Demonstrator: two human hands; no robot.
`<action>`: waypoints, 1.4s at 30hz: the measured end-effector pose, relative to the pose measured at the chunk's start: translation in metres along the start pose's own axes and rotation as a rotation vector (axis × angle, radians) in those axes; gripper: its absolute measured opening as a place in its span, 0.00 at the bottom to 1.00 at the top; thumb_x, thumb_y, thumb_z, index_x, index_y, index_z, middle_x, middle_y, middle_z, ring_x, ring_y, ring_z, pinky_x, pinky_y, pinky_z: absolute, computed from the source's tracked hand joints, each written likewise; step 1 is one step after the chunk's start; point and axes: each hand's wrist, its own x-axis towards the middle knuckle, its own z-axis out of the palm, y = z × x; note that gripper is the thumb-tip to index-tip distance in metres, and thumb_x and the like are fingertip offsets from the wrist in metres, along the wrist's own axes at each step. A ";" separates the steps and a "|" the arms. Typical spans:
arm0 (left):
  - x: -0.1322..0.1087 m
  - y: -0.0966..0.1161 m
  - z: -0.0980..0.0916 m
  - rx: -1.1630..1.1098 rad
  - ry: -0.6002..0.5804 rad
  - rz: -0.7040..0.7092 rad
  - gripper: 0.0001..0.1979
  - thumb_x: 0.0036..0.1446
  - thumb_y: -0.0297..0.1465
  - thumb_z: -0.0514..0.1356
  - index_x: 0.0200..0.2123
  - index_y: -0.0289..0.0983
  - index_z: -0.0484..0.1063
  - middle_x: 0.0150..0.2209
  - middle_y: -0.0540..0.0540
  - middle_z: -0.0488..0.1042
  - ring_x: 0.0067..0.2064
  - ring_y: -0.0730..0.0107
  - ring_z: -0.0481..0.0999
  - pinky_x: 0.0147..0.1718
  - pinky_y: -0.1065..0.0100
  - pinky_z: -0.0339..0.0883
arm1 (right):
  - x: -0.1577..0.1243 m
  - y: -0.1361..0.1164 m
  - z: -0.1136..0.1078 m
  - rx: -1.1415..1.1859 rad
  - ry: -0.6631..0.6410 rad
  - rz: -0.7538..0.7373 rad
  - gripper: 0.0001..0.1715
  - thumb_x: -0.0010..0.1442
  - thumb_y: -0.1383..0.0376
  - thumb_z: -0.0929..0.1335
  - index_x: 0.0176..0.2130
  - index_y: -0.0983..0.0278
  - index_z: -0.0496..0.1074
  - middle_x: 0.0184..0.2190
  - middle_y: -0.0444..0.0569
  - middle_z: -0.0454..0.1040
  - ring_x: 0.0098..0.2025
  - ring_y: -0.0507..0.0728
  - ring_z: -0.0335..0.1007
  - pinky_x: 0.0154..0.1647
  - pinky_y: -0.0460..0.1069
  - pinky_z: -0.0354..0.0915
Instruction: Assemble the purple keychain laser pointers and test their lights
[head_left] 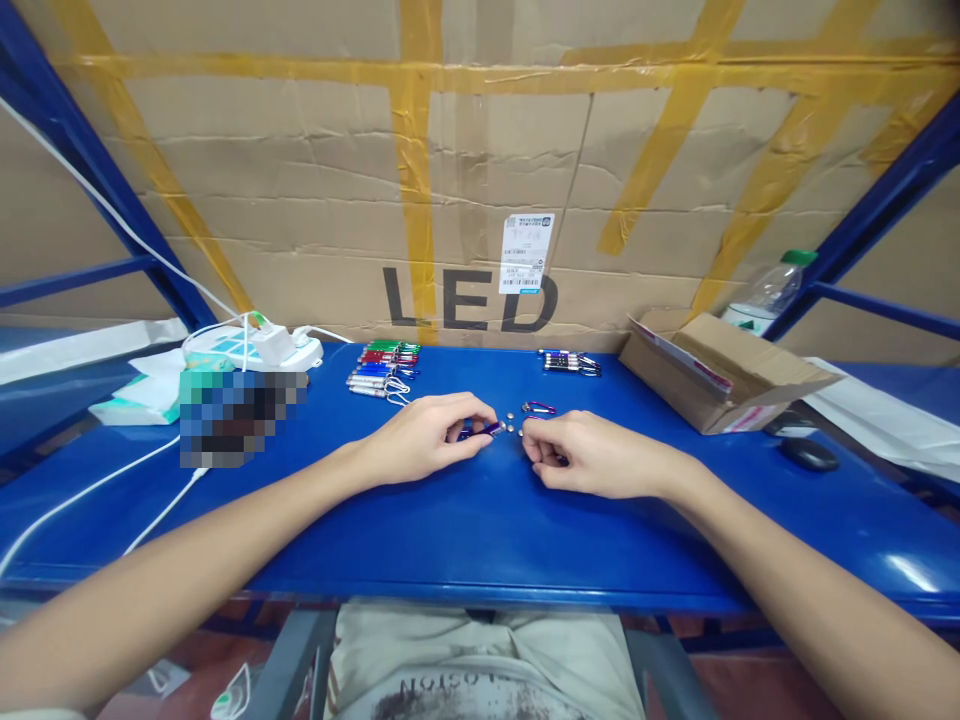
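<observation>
My left hand point(435, 437) is closed around a small dark purple tube point(489, 429), which looks like the body of a keychain flashlight. Its end points right. A few small silver discs point(510, 418), like button cells, lie on the table between my hands. My right hand point(577, 452) is closed just right of the discs, its fingertips pinched low over the table. Whatever those fingers hold is hidden. Behind the right hand lies a purple end piece with a clip point(540, 407).
Rows of keychain flashlights point(384, 368) lie at the back left of the blue table point(450, 540), more flashlights point(570, 362) at back right. An open cardboard box point(720, 370), bottle point(776, 290) and black mouse point(808, 454) stand right. A power strip point(300, 352), tissue pack point(139, 400) and white cables are left.
</observation>
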 end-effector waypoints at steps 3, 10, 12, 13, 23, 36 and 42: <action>0.000 0.000 -0.001 0.002 -0.006 -0.004 0.10 0.73 0.35 0.63 0.54 0.40 0.78 0.43 0.47 0.80 0.40 0.68 0.79 0.42 0.67 0.71 | 0.000 -0.002 0.000 0.041 0.001 -0.021 0.07 0.61 0.71 0.69 0.39 0.60 0.71 0.31 0.41 0.76 0.31 0.53 0.69 0.33 0.47 0.58; 0.000 0.000 -0.001 0.018 -0.008 -0.006 0.10 0.73 0.36 0.63 0.53 0.40 0.78 0.42 0.48 0.80 0.39 0.68 0.78 0.42 0.67 0.71 | -0.001 0.000 0.001 0.091 0.044 -0.082 0.11 0.60 0.74 0.69 0.41 0.60 0.72 0.35 0.42 0.78 0.34 0.54 0.70 0.35 0.47 0.61; 0.000 0.000 -0.001 0.018 -0.011 -0.007 0.10 0.73 0.36 0.63 0.53 0.40 0.78 0.42 0.48 0.80 0.39 0.68 0.78 0.41 0.67 0.71 | 0.000 0.003 0.004 0.090 0.088 -0.103 0.11 0.62 0.74 0.69 0.42 0.60 0.72 0.35 0.42 0.77 0.34 0.54 0.70 0.35 0.47 0.61; 0.000 0.001 -0.002 0.018 -0.012 -0.006 0.10 0.73 0.36 0.63 0.53 0.39 0.78 0.42 0.47 0.80 0.39 0.68 0.78 0.41 0.67 0.71 | 0.001 0.004 0.005 0.090 0.124 -0.113 0.11 0.63 0.74 0.69 0.43 0.60 0.72 0.35 0.43 0.77 0.35 0.54 0.70 0.36 0.47 0.62; 0.000 0.007 -0.003 0.021 -0.033 0.024 0.10 0.73 0.35 0.62 0.52 0.39 0.79 0.42 0.47 0.80 0.40 0.68 0.78 0.41 0.68 0.70 | 0.007 0.003 0.021 0.192 0.512 -0.151 0.05 0.73 0.65 0.68 0.49 0.58 0.71 0.42 0.46 0.78 0.34 0.54 0.70 0.40 0.49 0.67; 0.000 0.000 -0.001 0.079 -0.034 0.060 0.13 0.77 0.38 0.58 0.55 0.39 0.77 0.48 0.43 0.79 0.51 0.61 0.77 0.53 0.62 0.70 | 0.009 0.004 0.026 0.142 0.501 -0.185 0.05 0.74 0.66 0.68 0.49 0.58 0.70 0.43 0.47 0.76 0.38 0.55 0.71 0.43 0.50 0.69; 0.002 -0.001 0.001 -0.004 -0.009 0.019 0.14 0.77 0.39 0.59 0.52 0.38 0.80 0.46 0.43 0.80 0.47 0.62 0.78 0.49 0.62 0.71 | 0.011 0.005 0.028 0.158 0.510 -0.179 0.04 0.75 0.64 0.67 0.49 0.58 0.70 0.43 0.48 0.77 0.40 0.56 0.73 0.44 0.52 0.71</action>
